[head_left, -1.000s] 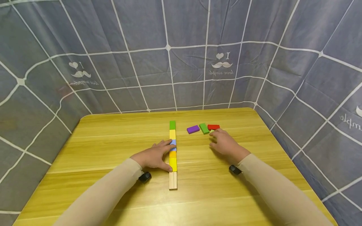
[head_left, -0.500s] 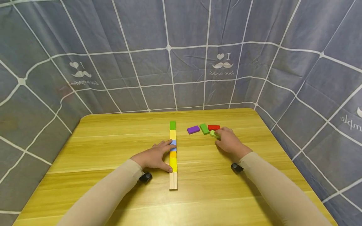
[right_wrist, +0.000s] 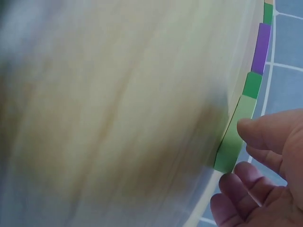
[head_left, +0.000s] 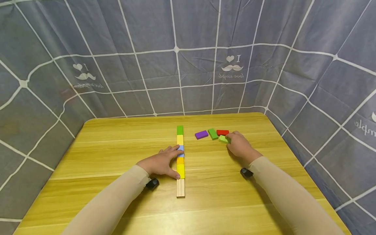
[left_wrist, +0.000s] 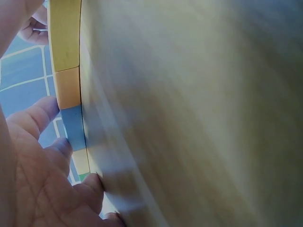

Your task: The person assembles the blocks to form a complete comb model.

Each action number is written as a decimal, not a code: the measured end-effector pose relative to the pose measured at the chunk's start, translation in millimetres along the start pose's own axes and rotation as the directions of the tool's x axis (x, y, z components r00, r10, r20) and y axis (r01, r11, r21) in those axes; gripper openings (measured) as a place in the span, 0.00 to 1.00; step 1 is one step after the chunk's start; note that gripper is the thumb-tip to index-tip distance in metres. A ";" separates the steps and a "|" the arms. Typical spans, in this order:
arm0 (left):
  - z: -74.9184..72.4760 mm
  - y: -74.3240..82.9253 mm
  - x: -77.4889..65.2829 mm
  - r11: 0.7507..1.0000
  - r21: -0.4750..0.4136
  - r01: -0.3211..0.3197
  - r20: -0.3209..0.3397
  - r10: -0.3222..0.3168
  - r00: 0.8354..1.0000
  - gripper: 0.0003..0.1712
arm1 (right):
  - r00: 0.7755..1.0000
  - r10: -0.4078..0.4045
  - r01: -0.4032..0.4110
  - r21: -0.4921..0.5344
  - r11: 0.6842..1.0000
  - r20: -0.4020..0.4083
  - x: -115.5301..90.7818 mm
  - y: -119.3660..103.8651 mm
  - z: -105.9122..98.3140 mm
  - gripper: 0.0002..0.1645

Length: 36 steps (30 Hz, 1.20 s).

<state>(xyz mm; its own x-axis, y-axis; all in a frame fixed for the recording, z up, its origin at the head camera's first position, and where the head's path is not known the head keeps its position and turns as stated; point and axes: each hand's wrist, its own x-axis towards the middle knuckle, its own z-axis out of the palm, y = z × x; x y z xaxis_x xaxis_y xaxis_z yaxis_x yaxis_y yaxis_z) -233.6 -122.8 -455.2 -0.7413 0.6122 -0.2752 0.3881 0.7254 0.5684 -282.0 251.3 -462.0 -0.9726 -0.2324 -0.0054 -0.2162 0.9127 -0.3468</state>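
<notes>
Sliding rightward since a second ago, the right hand (head_left: 241,147) is leaving more of the light green block (head_left: 223,139) showing from above. At left, the left hand (head_left: 161,163) is keeping its place, fingers lying loosely extended and touching the row of blocks (head_left: 180,160) without curling round it. That row is running straight along the surface (head_left: 132,140), unchanged. Further right, the purple block (head_left: 201,134) is lying apart, the green block (head_left: 212,134) is sitting slantwise, and the red block (head_left: 222,132) is resting just beyond the light green one. Last, the right thumb and fingers are pinching the light green block's right end; whether it is lifting remains unclear. Attention seems to be centring on this loose piece, while the row is apparently being steadied.
</notes>
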 end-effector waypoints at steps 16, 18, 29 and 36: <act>0.2 1.2 -0.2 1.000 -0.010 0.006 0.006 -0.006 1.000 0.63 | 0.998 0.044 -0.044 0.008 0.999 0.052 9.3 4.7 -3.8 0.22; 0.2 0.7 -0.2 1.000 -0.007 0.007 0.009 -0.007 1.000 0.63 | 0.997 0.047 -0.048 0.010 0.999 0.056 9.2 4.2 -4.0 0.22; 1.1 0.7 -0.3 1.000 -0.005 0.011 0.002 -0.011 1.000 0.63 | 0.996 0.065 -0.068 0.038 0.997 0.060 7.4 5.5 -4.8 0.22; 1.8 1.0 -0.4 1.000 -0.014 0.012 -0.003 -0.012 1.000 0.62 | 0.998 0.054 -0.056 0.044 0.997 0.035 6.6 9.6 -5.0 0.21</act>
<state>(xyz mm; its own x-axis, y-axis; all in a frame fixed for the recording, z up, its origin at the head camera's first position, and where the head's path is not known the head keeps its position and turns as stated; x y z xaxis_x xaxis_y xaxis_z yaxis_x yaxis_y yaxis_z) -231.9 -121.7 -456.0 -0.7474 0.6026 -0.2799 0.3715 0.7283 0.5758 -291.0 260.2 -460.6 -0.9794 -0.1938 -0.0567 -0.1575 0.9088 -0.3864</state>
